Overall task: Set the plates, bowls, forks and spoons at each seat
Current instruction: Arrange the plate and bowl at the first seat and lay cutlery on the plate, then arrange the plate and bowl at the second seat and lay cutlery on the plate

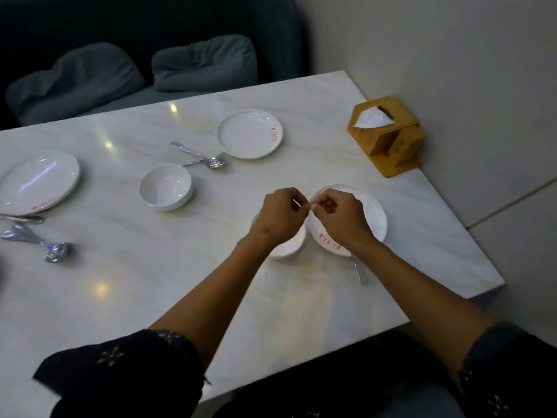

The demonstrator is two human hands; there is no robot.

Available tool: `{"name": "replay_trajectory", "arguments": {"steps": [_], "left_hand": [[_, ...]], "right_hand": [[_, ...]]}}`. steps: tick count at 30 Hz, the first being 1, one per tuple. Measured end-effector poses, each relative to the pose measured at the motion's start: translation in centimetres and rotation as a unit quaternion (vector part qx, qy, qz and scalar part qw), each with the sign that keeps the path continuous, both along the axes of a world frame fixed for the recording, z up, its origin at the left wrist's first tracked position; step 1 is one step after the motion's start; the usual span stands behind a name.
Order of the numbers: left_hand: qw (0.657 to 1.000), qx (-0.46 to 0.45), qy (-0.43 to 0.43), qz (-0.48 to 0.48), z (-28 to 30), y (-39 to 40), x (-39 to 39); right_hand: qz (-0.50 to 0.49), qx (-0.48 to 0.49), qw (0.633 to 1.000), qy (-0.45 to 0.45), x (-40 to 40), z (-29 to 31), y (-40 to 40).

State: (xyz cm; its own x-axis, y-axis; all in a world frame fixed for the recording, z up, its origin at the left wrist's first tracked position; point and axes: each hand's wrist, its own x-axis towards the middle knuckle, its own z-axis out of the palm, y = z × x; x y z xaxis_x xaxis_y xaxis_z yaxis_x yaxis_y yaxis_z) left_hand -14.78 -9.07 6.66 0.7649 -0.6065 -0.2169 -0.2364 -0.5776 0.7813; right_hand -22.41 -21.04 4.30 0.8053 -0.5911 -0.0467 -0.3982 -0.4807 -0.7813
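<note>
Head view: Both hands are raised together over the near-right place setting. The left hand (278,214) and right hand (337,217) have curled fingers whose tips meet on a thin, small item between them; it is too small to identify. The near plate (375,212) lies under the right hand, touching the near bowl (286,251), which the left wrist mostly covers. A utensil handle (360,271) protrudes from beneath the plate's near edge.

Still unplaced: a far plate (249,133), a crossed pair of cutlery (208,159) and a second bowl (165,187) sit mid-table; a larger plate (36,181) and more cutlery (39,241) lie at the left edge. A tissue holder (385,135) stands at the wall corner.

Recommended procedure: release the small item clear of the dishes, then move the mid-table bowl and cutlery beside the far plate. Lift each piece; do not slide it on the glossy table (135,282).
</note>
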Motion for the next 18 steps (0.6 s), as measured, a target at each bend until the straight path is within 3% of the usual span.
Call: {"name": "replay_trajectory", "arguments": {"steps": [8, 18], "left_hand": [[0.993, -0.029, -0.037, 0.112, 0.4, 16.7, 1.1], [0.953, -0.018, -0.027, 0.302, -1.3, 32.6, -2.5]], "right_hand": [[0.152, 0.019, 0.988, -0.013, 4.7, 1.7, 13.1], [0.349, 0.06, 0.935, 0.007, 7.4, 1.0, 29.2]]}}
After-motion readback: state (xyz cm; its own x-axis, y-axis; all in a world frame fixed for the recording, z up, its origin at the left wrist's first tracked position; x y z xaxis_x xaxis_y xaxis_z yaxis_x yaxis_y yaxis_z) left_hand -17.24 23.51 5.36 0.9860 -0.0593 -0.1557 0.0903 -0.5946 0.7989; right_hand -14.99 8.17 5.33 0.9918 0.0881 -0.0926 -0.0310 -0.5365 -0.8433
